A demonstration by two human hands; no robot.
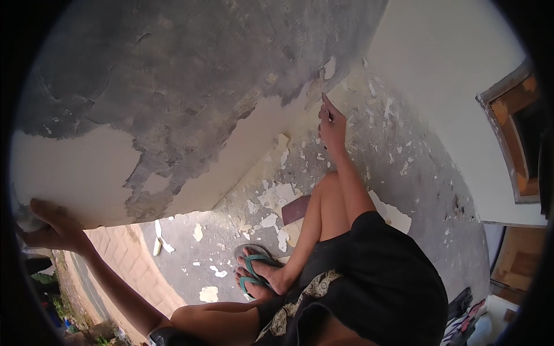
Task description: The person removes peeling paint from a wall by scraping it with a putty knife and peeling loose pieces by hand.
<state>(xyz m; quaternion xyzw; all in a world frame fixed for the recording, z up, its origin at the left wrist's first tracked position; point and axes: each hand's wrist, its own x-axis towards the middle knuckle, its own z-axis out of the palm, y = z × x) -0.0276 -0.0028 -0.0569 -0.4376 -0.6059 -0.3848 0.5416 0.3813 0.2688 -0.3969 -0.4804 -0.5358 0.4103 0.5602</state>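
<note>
My right hand (333,127) is closed around a thin scraper (322,83). Its narrow blade points up at the wall, by the lower edge of the peeled area, and most of the handle is hidden in my fingers. A small pale paint flake (329,68) clings to the wall near the blade tip. On the far left, my left hand (56,228) rests against the end of the wall (109,167), thumb and fingers spread apart. The wall is bare grey where the coat is gone, with cream paint left in ragged patches.
Peeled paint chips (280,196) litter the grey floor (415,190). A dark red rectangular piece (295,210) lies beside my knee. My feet wear green-strapped flip-flops (254,271). A wooden-framed opening (513,132) is at right; brick paving (118,254) lies outside at left.
</note>
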